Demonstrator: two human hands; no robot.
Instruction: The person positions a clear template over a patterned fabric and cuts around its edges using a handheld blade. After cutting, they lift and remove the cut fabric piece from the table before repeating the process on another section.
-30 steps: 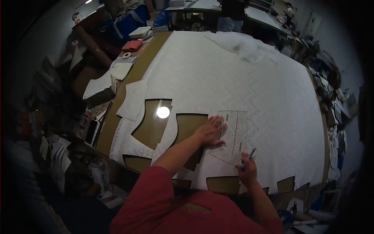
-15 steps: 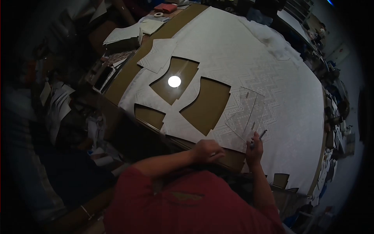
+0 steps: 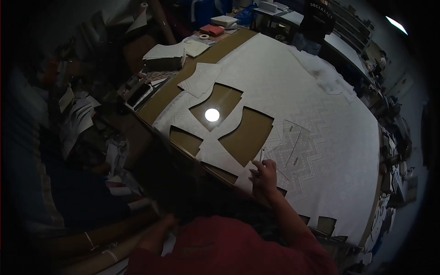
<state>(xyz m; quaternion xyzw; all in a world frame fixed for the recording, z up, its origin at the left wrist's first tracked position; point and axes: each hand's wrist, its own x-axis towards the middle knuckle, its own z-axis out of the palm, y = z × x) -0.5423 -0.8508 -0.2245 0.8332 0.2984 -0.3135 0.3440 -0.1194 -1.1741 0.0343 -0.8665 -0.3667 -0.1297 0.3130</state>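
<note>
My right hand [image 3: 265, 178] is over the near edge of the cloth, its fingers closed around a slim, pen-like tool [image 3: 262, 155] that points away from me. Beneath that hand lies white patterned fabric [image 3: 334, 137], spread in layers over a brown-topped table. Curved panels are cut out of it, leaving brown openings [image 3: 250, 133] just beyond my fingers. A clear template [image 3: 293, 142] with dark edge lines rests on the fabric to the right of the tool. Down at the lower left, my left hand [image 3: 167, 222] is smeared by motion, beside long brown rolls [image 3: 110, 250].
Loose cut fabric pieces [image 3: 200, 80] lie at the table's left edge. Beyond them sit a stack of pale pieces [image 3: 165, 51], a tape roll [image 3: 204, 36] and a red bundle [image 3: 211, 30]. Bunched white cloth [image 3: 321, 71] lies at the far edge, near a standing person [image 3: 314, 25].
My left hand has swung from the table's near edge to the lower left. My right hand has moved left with the tool, off the template's near end. The view has tilted up.
</note>
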